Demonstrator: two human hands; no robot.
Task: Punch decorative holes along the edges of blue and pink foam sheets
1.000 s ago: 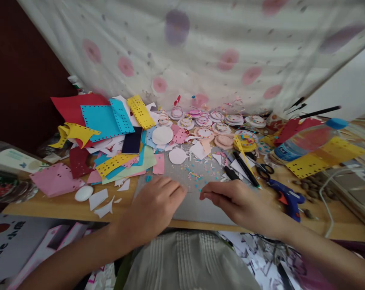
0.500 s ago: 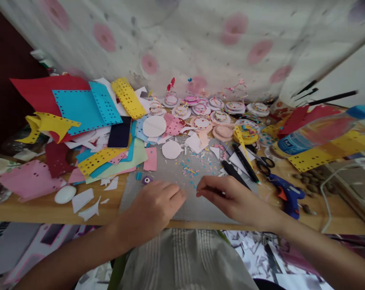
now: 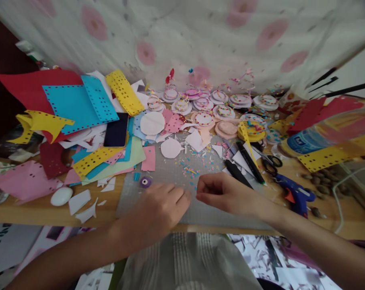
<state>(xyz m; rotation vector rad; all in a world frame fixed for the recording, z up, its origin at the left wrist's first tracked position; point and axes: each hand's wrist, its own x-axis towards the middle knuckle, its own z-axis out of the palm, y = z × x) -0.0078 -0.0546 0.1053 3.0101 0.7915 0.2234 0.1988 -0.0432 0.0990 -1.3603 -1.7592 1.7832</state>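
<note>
Both hands hover close together over the near part of a grey cutting mat [image 3: 206,217], a small gap between them. My left hand [image 3: 161,207] is closed, back upward, its fingers curled together and their tips turned from view. Facing it, my right hand [image 3: 223,193] is closed with thumb and fingertips pinched. Anything held in either is too small or hidden to make out. A small purple piece with a white dot [image 3: 145,182] lies just beyond my left hand. Tiny coloured paper bits [image 3: 190,169] and a white paper disc [image 3: 170,148] are on the mat.
Decorated paper hats [image 3: 203,119] crowd the back. Coloured paper sheets [image 3: 69,104] and a phone [image 3: 116,131] lie left. At right are black pens [image 3: 250,161], scissors [image 3: 271,163], a blue glue gun [image 3: 295,193] and a tilted plastic bottle [image 3: 324,135].
The head view has shifted slightly. My left hand has edged right, and my right hand's fingers look more rounded in their pinch. The things on the table stay put.
</note>
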